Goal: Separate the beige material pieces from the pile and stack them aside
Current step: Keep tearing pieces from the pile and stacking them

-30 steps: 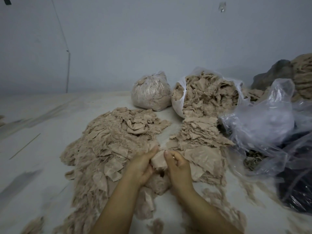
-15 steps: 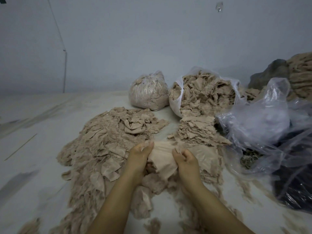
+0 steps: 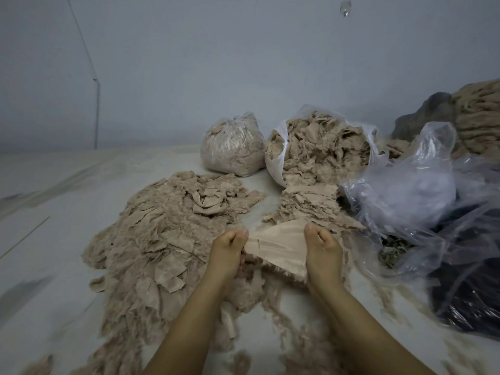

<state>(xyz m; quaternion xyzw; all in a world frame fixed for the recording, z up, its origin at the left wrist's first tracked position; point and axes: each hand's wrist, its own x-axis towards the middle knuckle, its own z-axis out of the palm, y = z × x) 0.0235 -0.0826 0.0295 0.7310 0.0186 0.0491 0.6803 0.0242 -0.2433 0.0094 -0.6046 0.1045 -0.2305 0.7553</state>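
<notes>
Low centre, I see my left hand (image 3: 229, 249) and right hand (image 3: 322, 246) each pinching an edge of one beige piece (image 3: 281, 249), stretched flat between them. Left, the loose pile (image 3: 151, 239); beyond, the neat stack (image 3: 308, 204), then the open bag (image 3: 319, 150).

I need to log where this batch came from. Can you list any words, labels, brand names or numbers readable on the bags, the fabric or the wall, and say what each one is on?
None: no readable text shows in this view.
The tied clear bag, the open bag of beige scraps and the loose clear plastic show no print.
The beige piece held between the left hand and right hand is unmarked.
The wall bears no sign.
</notes>
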